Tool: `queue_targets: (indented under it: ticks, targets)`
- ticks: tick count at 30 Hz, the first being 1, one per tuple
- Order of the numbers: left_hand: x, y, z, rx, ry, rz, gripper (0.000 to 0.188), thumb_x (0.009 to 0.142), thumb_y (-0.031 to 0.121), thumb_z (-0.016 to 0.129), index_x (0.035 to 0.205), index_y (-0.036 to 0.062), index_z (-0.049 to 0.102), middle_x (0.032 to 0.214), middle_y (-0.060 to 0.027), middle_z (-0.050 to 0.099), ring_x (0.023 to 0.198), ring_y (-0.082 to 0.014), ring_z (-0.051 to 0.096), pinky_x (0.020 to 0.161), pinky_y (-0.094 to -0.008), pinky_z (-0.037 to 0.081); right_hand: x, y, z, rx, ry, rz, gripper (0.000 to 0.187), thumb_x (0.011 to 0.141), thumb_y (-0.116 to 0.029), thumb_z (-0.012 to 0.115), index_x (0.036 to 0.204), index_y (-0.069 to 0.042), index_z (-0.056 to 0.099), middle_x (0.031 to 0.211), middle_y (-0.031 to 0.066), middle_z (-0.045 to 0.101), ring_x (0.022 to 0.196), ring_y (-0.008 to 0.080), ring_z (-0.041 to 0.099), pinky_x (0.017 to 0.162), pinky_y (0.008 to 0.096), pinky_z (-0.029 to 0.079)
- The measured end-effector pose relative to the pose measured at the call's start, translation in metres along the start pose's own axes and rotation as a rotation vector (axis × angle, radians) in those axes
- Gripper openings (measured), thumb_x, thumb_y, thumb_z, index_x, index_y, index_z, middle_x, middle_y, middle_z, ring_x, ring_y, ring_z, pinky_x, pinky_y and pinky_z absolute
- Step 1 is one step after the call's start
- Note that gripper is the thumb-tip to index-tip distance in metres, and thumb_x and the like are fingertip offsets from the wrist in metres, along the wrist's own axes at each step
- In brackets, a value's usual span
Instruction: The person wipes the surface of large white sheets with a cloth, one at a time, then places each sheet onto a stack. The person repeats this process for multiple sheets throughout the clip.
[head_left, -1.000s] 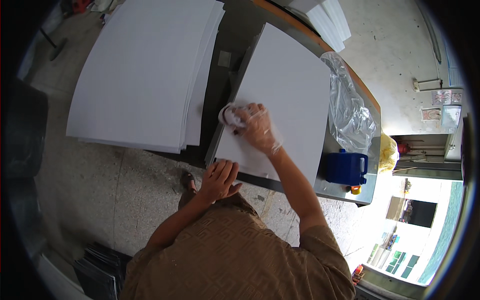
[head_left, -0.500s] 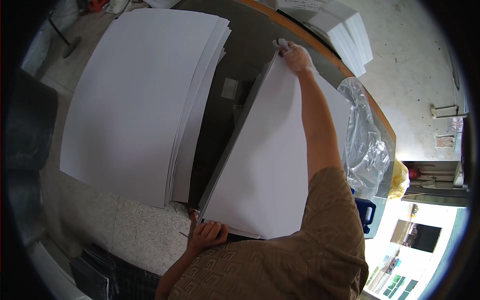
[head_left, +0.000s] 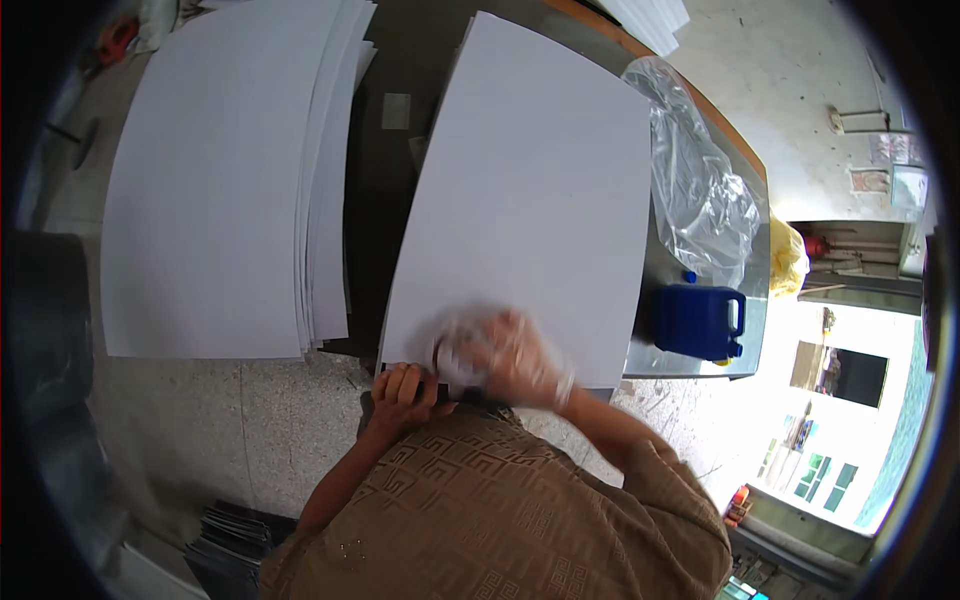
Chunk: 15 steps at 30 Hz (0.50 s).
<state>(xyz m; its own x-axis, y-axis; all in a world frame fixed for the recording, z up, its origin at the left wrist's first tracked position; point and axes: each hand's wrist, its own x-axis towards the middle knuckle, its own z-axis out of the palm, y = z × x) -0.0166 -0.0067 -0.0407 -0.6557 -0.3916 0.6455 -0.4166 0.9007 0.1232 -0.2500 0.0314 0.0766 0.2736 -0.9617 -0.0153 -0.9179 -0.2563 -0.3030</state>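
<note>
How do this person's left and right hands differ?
The left hand looks bare; the right hand wears a clear plastic glove. The left hand curls at the near-left corner of the right-side white stack; the right hand, blurred, holds a pale wad over it. Both are at the stack's near end.

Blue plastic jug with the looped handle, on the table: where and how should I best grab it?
Probably by the looped blue handle, coming from the right: it juts out on the right of the blue plastic jug, with an open gap behind it, facing away from the large white sheets.
</note>
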Motion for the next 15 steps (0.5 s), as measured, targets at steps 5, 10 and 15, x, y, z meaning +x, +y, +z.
queue_targets:
  ticks: [5, 10, 15]
  targets:
    - [-0.002, 0.001, 0.005, -0.021, 0.012, -0.019, 0.052, 0.096, 0.061, 0.047, 0.114, 0.0137, 0.057, 0.118, -0.0103, 0.049, 0.111, -0.0267, 0.048, 0.096, -0.0443, 0.035, 0.001, 0.011, -0.008, -0.041, 0.018, 0.075, 0.056, 0.068, -0.027, 0.081, 0.121, -0.019, 0.064, 0.118, 0.0126, 0.061, 0.112, 0.0317, 0.056, 0.093, 0.0476, 0.045]
    - [-0.005, 0.005, -0.005, 0.029, -0.012, -0.056, 0.033, 0.097, 0.049, 0.053, 0.107, 0.0188, 0.058, 0.117, -0.0073, 0.050, 0.109, -0.0237, 0.050, 0.095, -0.0419, 0.036, 0.123, 0.174, -0.059, -0.140, 0.162, 0.167, 0.053, 0.072, -0.028, 0.085, 0.119, -0.010, 0.069, 0.118, 0.0125, 0.066, 0.106, 0.0347, 0.060, 0.096, 0.0455, 0.047]
    - [-0.001, 0.008, -0.015, 0.033, -0.054, -0.085, 0.020, 0.096, 0.040, 0.059, 0.105, 0.0223, 0.058, 0.115, -0.0060, 0.050, 0.108, -0.0234, 0.050, 0.094, -0.0406, 0.037, 0.239, 0.368, -0.101, -0.265, 0.422, 0.516, 0.043, 0.095, -0.042, 0.061, 0.121, -0.008, 0.065, 0.104, 0.0218, 0.068, 0.097, 0.0391, 0.065, 0.087, 0.0465, 0.050]
